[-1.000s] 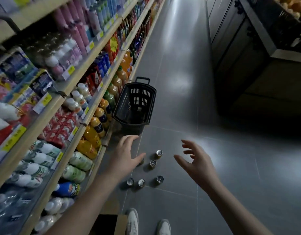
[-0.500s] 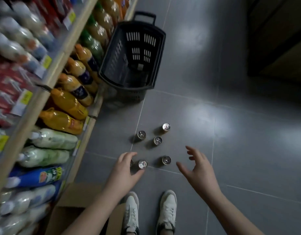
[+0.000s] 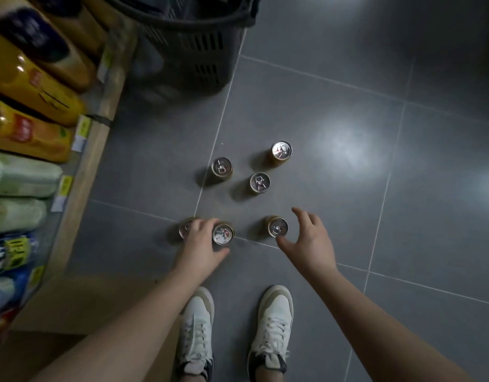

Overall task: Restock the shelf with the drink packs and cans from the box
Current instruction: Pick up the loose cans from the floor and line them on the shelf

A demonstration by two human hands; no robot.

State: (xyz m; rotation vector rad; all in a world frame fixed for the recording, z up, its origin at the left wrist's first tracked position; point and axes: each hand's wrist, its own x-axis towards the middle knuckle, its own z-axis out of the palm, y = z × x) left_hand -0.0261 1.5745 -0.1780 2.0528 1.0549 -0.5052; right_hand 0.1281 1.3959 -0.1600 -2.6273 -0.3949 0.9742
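Several gold cans with silver tops stand upright on the grey tiled floor. My left hand (image 3: pixel 202 245) reaches down at the two nearest left ones. It partly covers one can (image 3: pixel 185 229) and curls round the other can (image 3: pixel 223 234), fingers on its left side, thumb on its near side. My right hand (image 3: pixel 311 241) hovers spread around a third can (image 3: pixel 277 226), thumb and fingers apart and not closed on it. Three more cans (image 3: pixel 260 182) stand further out. The cardboard box (image 3: pixel 58 310) lies at the lower left by the shelf.
The wooden shelf edge (image 3: pixel 100 128) runs along the left, with orange, green and blue bottles (image 3: pixel 25 128) lying behind it. A black shopping basket (image 3: pixel 193 51) stands on the floor beyond the cans. My white shoes (image 3: pixel 273 326) are just behind my hands.
My view has tipped down and closer to the floor. Both hands have dropped to the cans; the left hand has reached the two nearest, the right has come around a third.
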